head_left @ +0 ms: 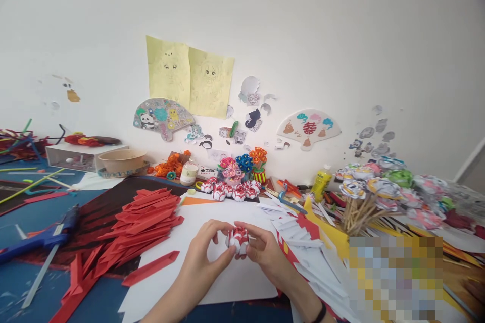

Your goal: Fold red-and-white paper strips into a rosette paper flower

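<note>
Between my two hands is a small red-and-white folded paper flower [238,240], held above a white paper sheet [242,282]. My left hand [208,247] grips its left side with thumb and fingers. From the right, my right hand [264,250] pinches the same flower, and its lower fingers are partly hidden. A pile of folded red paper strips [147,217] lies left of my hands. Folded white paper strips [299,237] lie to the right. Several finished red-and-white paper flowers [229,192] sit in a cluster just beyond the sheet.
A blue glue gun [62,229] lies at the left. Behind stand a glue bottle [188,172], a beige bowl [122,161] and a yellow bottle [321,183]. Paper flowers on sticks [369,192] crowd the right side. Decorated fans [309,128] and drawings [210,81] hang on the wall.
</note>
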The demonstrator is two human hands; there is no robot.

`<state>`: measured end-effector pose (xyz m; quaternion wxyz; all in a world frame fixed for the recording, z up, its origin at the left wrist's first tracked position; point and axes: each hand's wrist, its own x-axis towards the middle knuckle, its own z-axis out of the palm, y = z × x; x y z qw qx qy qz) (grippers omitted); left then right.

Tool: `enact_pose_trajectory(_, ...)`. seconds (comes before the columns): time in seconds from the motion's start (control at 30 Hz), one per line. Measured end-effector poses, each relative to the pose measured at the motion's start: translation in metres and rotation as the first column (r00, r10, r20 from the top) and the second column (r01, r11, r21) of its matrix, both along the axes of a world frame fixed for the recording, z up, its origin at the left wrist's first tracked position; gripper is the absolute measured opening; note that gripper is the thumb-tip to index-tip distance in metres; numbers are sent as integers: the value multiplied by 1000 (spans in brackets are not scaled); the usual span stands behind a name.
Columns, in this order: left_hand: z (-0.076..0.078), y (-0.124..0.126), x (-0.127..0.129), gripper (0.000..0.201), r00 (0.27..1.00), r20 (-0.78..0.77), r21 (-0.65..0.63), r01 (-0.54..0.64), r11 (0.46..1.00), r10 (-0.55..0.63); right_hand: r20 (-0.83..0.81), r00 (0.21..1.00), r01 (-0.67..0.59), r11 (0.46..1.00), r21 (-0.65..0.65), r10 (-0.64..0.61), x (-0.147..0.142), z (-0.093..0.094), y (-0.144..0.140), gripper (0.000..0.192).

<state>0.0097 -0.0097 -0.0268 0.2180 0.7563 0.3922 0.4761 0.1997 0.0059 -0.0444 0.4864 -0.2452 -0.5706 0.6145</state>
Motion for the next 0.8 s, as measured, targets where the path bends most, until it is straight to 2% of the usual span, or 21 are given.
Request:
enact_pose_trajectory(0.43, 1, 0, 1, 16, 998, 57, -23, 36, 999, -34, 36, 999, 39, 999, 24, -39, 0, -3, -1, 57)
enact_pose_trajectory(0.8, 0, 6, -7, 24, 991, 91, -73, 107, 992, -100, 51, 998, 28, 999, 27, -29, -3, 1, -5, 52)
